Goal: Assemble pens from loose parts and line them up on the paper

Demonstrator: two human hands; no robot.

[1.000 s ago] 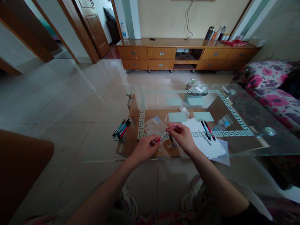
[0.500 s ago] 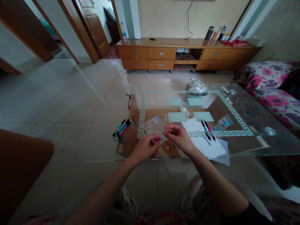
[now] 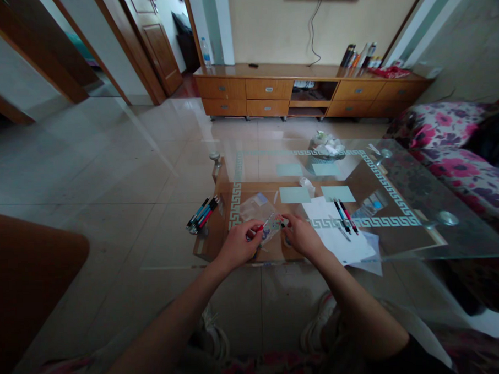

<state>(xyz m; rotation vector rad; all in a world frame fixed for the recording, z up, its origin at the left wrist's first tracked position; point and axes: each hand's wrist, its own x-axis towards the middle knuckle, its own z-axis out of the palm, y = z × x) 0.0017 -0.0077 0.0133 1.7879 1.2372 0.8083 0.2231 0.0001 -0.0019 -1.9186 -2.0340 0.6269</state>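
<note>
in the head view, a person works with two hands over a glass table. the left hand is closed narrow and holds a red pen piece. its thin, pale end points to the far right, toward the other hand. the right hand is just to the right, its fingers bent and close together. a small black bit is at its fingertips, but one cannot tell if they grip it or only touch it. the red pen piece is above the near side of the table, between the two hands. a clear bag lies just past the left hand. well to the left, a bunch of pens lies in a pile. to the right is white paper, with a blue and black pen and a red and black pen side by side on it. on the far side, a basket holds crumpled white stuff. far back, a long wooden cabinet stands by the wall.
</note>
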